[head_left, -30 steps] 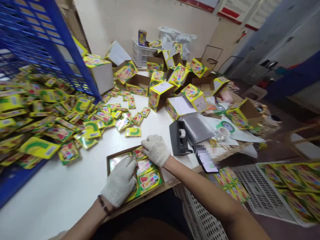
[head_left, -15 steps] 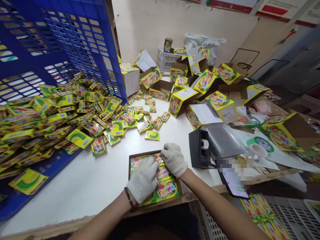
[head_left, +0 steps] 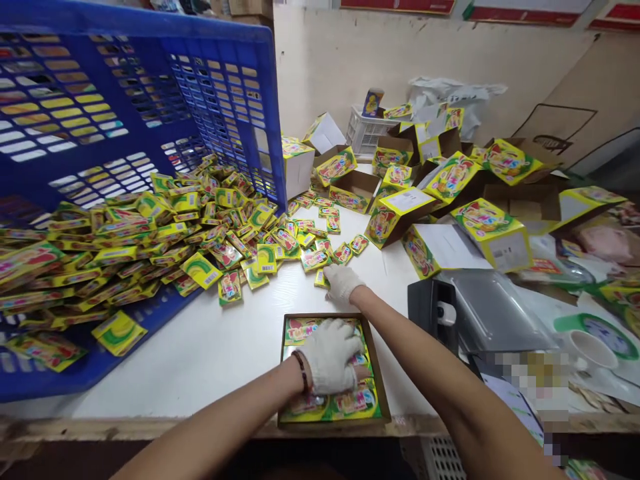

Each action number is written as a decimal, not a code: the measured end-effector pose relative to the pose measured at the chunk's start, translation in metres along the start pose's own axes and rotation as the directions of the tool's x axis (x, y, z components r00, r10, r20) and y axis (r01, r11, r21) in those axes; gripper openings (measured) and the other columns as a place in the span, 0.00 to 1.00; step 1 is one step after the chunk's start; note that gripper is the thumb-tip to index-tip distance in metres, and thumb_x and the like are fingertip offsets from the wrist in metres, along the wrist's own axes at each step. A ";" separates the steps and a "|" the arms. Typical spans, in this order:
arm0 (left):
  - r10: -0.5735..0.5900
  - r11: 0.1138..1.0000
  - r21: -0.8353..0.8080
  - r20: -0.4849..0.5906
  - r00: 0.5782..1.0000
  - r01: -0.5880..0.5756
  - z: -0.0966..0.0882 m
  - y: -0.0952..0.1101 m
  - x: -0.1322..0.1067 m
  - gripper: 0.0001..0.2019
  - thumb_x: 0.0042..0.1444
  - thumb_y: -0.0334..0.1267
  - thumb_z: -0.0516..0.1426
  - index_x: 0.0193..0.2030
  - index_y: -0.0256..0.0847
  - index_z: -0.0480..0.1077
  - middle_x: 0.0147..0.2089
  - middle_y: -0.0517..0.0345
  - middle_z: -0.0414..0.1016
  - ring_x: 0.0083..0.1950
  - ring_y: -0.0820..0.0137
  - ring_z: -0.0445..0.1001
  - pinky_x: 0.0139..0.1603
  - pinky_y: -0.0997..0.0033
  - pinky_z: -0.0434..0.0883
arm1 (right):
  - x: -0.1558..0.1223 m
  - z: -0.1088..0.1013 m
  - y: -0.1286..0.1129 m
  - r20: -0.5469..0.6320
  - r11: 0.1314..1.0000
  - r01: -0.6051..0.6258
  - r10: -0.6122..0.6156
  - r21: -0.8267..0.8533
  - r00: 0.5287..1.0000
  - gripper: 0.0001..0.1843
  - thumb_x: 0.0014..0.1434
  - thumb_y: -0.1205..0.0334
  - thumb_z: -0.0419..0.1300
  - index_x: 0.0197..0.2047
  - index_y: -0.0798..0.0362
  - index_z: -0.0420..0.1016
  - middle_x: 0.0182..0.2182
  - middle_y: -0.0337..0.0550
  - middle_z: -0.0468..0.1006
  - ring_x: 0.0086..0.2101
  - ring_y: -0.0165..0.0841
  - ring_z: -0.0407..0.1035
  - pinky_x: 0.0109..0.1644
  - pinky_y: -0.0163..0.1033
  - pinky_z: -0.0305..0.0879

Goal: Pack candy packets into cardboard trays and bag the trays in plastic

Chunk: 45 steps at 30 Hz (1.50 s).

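My left hand, in a white knit glove, lies with fingers spread on the small candy packs inside an open shallow cardboard box at the table's front edge. These packs are yellow-green and printed "TWINS"; the hand hides the middle ones. Farther forward, my gloved right hand has its fingers closed at a small yellow pack on the white table, covering its right part. More loose packs lie just beyond it.
A blue crate lies on its side at left, a heap of packs spilling from it. Empty display boxes crowd the back right. A black tape dispenser, a grey tray and a white cup stand at right.
My right hand has left the box and moved forward to the loose yellow pack. My left hand has shifted and now lies flat over the box's middle. The view has turned left.
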<state>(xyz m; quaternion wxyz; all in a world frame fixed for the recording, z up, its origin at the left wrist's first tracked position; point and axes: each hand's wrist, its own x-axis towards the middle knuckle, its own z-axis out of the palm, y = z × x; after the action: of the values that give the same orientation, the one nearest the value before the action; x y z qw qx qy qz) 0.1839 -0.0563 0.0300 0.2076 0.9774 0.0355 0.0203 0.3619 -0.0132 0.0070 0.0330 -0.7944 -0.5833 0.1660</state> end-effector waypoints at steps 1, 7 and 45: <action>-0.053 0.997 -0.050 -0.059 0.997 0.050 -0.011 -0.008 0.000 0.16 0.60 0.51 0.53 0.44 0.42 0.72 0.45 0.52 0.75 0.47 0.63 0.72 0.49 0.62 0.70 | 0.000 0.002 -0.001 -0.005 1.000 -0.007 0.007 0.012 1.000 0.30 0.41 0.64 0.74 0.49 0.57 0.72 0.48 0.56 0.75 0.49 0.46 0.69 0.52 0.43 0.64; -0.640 0.751 -0.156 -0.408 0.651 0.641 -0.074 -0.108 0.001 0.15 0.59 0.42 0.54 0.51 0.38 0.66 0.51 0.45 0.70 0.53 0.57 0.69 0.53 0.59 0.67 | -0.042 -0.026 0.009 -0.194 0.899 -0.023 0.119 0.437 0.974 0.37 0.53 0.64 0.62 0.64 0.52 0.54 0.50 0.50 0.73 0.46 0.39 0.72 0.51 0.43 0.68; -0.598 0.386 -0.903 -0.086 0.797 0.192 -0.049 -0.058 -0.071 0.21 0.54 0.57 0.57 0.38 0.39 0.69 0.31 0.61 0.68 0.28 0.75 0.65 0.26 0.75 0.64 | -0.128 -0.010 -0.072 -0.126 0.471 0.074 0.079 0.879 0.989 0.21 0.52 0.53 0.62 0.48 0.51 0.67 0.35 0.40 0.76 0.34 0.35 0.72 0.38 0.41 0.71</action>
<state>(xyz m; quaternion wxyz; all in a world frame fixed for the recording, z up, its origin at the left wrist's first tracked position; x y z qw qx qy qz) 0.1073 0.0111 0.0496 0.6512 0.6725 0.3002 0.1830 0.2652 -0.1090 0.0626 0.4799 -0.6752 -0.4094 0.3825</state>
